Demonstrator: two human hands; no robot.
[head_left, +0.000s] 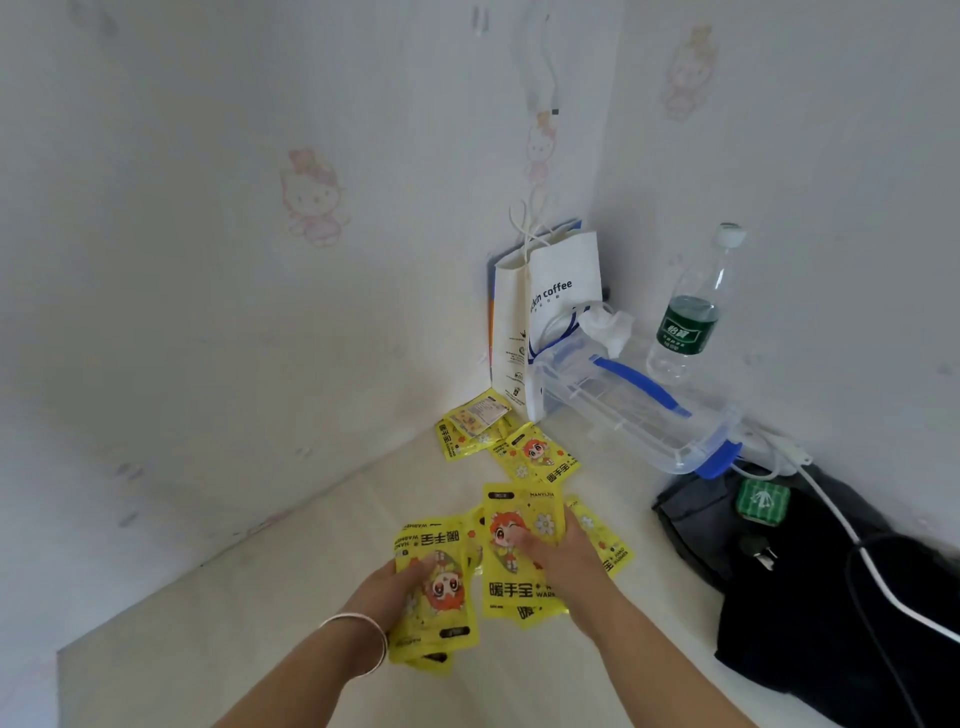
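In left hand (397, 590), right hand (563, 558): packets (521, 519).

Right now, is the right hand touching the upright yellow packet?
Touching. The head view shows the right hand with its thumb lying across the front of the yellow packet, with no gap between them.

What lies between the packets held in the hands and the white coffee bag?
Loose yellow hand-warmer packets lie there, as the head view shows.

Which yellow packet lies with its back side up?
The farthest packet, against the paper bag in the corner: it shows a pale printed panel, while the rest show their cartoon-and-lettering fronts.
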